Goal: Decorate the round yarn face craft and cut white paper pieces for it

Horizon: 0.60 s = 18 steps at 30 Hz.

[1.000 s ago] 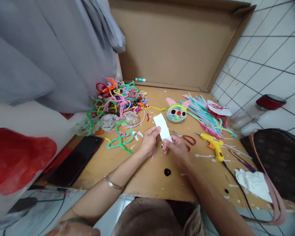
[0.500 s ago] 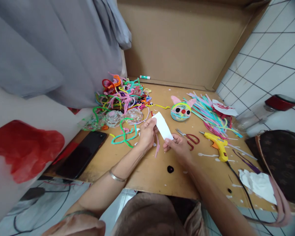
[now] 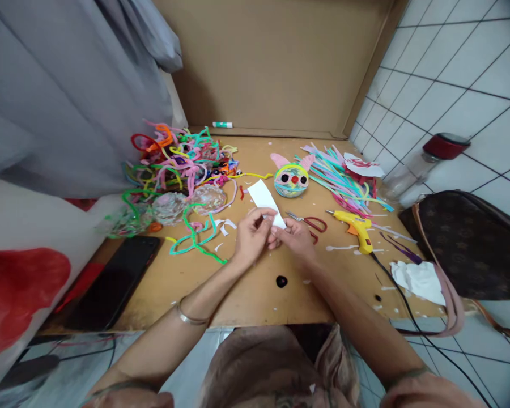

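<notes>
Near the front edge of the desk [image 3: 242, 300] lies a small black round piece [image 3: 281, 281]. At the left is a black phone [image 3: 114, 283], and at the right lies a crumpled white tissue [image 3: 419, 280].

A little farther, the two hands are close together over the middle of the desk. The left hand [image 3: 253, 239] has its grip closed on a white paper strip [image 3: 262, 195], with the thumb and fingers pinching its lower part. The right hand [image 3: 298, 241] also grips this strip, at its near end. The far end is free and points away, slightly to the left.

Just beyond the right hand are red-handled scissors [image 3: 301, 219]; whether they touch it, I cannot tell. To their right lies a yellow glue gun [image 3: 352, 220].

Farther away stands a round, colourful face [image 3: 292, 190] with pink ears, between a tangled pile of fuzzy stems [image 3: 182, 156] and a bundle of straight stems [image 3: 329, 173]. At the back, a glue stick [image 3: 222, 124] lies before a cardboard panel [image 3: 272, 68].
</notes>
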Tool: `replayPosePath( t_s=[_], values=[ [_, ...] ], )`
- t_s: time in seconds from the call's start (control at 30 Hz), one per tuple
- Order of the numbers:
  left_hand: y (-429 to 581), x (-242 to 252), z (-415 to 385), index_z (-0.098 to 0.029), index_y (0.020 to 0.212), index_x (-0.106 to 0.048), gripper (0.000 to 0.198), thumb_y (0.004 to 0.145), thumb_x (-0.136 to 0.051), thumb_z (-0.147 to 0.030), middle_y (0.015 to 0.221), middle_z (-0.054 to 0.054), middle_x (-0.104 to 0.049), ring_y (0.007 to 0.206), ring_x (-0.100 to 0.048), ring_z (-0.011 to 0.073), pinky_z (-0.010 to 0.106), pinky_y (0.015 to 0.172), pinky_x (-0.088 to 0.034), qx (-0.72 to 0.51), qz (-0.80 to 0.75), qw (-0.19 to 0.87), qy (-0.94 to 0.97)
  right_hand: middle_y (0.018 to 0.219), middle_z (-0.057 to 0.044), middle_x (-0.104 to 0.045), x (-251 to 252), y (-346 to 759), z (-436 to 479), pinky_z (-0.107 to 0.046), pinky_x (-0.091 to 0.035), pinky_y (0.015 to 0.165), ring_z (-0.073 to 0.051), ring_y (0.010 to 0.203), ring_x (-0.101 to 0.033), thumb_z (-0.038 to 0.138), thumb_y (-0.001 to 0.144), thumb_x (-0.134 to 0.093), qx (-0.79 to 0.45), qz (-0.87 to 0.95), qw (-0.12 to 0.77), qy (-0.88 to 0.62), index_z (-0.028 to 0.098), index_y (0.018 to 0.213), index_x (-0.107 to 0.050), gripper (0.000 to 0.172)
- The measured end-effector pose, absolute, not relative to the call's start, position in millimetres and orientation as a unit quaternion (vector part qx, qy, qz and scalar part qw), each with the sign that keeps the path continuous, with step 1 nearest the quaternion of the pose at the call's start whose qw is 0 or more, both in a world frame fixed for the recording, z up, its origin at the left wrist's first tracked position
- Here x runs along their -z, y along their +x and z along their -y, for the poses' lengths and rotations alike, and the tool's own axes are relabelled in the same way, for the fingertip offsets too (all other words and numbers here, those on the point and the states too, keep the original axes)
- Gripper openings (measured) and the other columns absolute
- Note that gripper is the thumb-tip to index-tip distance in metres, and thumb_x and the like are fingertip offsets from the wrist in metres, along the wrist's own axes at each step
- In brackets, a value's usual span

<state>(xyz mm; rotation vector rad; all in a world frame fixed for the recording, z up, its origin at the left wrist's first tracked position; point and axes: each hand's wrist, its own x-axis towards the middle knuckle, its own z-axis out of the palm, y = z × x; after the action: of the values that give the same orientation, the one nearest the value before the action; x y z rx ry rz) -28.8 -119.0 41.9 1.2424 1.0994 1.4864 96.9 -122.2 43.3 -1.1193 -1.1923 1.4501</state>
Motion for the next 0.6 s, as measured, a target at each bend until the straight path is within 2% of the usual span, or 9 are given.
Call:
replayPosePath(
  t_s=[0.07,0.17,0.23,0.3,0.33,0.43,0.6],
  values=[
    [-32,-43,114,-0.018,0.083,-0.074,0.019,0.075,-0.077,-0.036,0.070,0.001,-0.063,0.060,-0.051,0.0112,0.025,0.059,-0.041,-0.606,-0.450,0.437,0.489,0.061,-0.001,-0.071,-45,103,121,-0.026,-0.051,0.056,-0.014,0.049,-0.065,0.056,0.064,-0.079,-0.585,0.503,0.438,-0.462,0.019,0.076,-0.059,0.044],
    [-41,-46,100,-0.018,0.083,-0.074,0.024,0.067,-0.082,-0.033,0.073,0.000,-0.066,0.062,-0.052,0.0106,0.024,0.061,-0.042,-0.659,-0.445,0.436,0.421,0.068,-0.004,-0.073,-54,118,119,-0.029,-0.053,0.061,-0.018,0.059,-0.069,0.045,0.081,-0.067,-0.487,0.566,0.390,-0.539,0.019,0.082,-0.063,0.026],
    [-49,-49,92,-0.017,0.085,-0.073,0.028,0.062,-0.082,-0.031,0.072,-0.001,-0.065,0.061,-0.051,0.0092,0.023,0.061,-0.042,-0.681,-0.435,0.456,0.374,0.081,-0.008,-0.076,-62,130,118,-0.033,-0.053,0.071,-0.023,0.076,-0.072,0.030,0.087,-0.060,-0.292,0.636,0.334,-0.631,0.018,0.092,-0.067,0.015],
    [-56,-53,86,-0.016,0.086,-0.072,0.030,0.060,-0.082,-0.028,0.072,-0.001,-0.065,0.060,-0.052,0.0082,0.022,0.061,-0.043,-0.688,-0.425,0.479,0.341,0.101,-0.016,-0.076,-69,138,117,-0.038,-0.050,0.082,-0.030,0.099,-0.071,0.017,0.089,-0.055,-0.096,0.670,0.212,-0.705,0.014,0.104,-0.069,0.021],
    [-59,-55,84,-0.016,0.087,-0.072,0.031,0.060,-0.081,-0.026,0.073,-0.001,-0.066,0.060,-0.053,0.0081,0.022,0.061,-0.044,-0.689,-0.421,0.487,0.332,0.106,-0.018,-0.074,-72,141,117,-0.038,-0.049,0.083,-0.033,0.104,-0.069,0.016,0.090,-0.054,-0.049,0.680,0.148,-0.716,0.013,0.108,-0.069,0.024],
    [-63,-59,83,-0.016,0.092,-0.071,0.033,0.060,-0.079,-0.020,0.074,-0.001,-0.066,0.059,-0.056,0.0080,0.024,0.064,-0.048,-0.687,-0.416,0.496,0.331,0.110,-0.020,-0.072,-74,142,118,-0.036,-0.048,0.077,-0.033,0.104,-0.069,0.017,0.095,-0.048,-0.004,0.704,0.017,-0.710,0.011,0.115,-0.067,0.028],
    [-63,-60,84,-0.015,0.096,-0.069,0.037,0.060,-0.076,-0.014,0.071,-0.003,-0.063,0.058,-0.057,0.0083,0.025,0.064,-0.050,-0.678,-0.419,0.494,0.346,0.110,-0.020,-0.070,-70,140,121,-0.035,-0.046,0.074,-0.032,0.100,-0.069,0.012,0.095,-0.043,0.010,0.720,-0.030,-0.693,0.012,0.123,-0.066,0.036]
  ],
)
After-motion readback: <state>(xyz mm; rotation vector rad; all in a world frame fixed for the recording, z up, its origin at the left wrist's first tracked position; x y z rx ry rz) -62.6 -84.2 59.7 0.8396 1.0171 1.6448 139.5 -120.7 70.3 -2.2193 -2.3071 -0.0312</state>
